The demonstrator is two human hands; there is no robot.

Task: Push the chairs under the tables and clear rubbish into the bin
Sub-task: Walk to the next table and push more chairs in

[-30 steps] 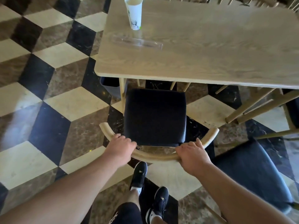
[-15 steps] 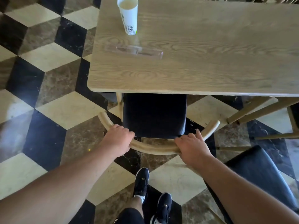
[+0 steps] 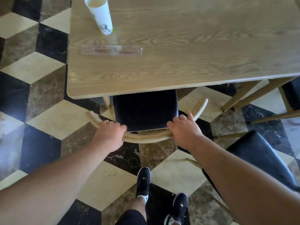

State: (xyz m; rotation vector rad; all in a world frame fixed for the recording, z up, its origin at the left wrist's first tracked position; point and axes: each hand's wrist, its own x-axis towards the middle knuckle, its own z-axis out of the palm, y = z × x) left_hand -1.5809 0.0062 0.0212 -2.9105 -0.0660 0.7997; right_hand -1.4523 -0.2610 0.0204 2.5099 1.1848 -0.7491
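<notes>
A wooden chair [image 3: 146, 111] with a black seat cushion and a curved backrest stands partly under the light wooden table [image 3: 194, 62]. My left hand [image 3: 110, 133] grips the left part of the backrest rail. My right hand [image 3: 185, 130] grips the right part of the same rail. On the table's far left stands a white paper cup [image 3: 100, 15] with a printed pattern. In front of the cup lies a clear plastic holder [image 3: 112, 51], flat on the tabletop.
A second black-cushioned chair [image 3: 259, 163] stands away from the table at the lower right. Table legs [image 3: 243, 95] slant down at the right. The floor [image 3: 40, 111] is a black, cream and brown cube pattern. My feet in black shoes [image 3: 143, 181] are below the chair.
The chair has slid forward under the table, so less of its black seat shows. Both hands stayed on the backrest and moved forward with it, and I stepped closer.
</notes>
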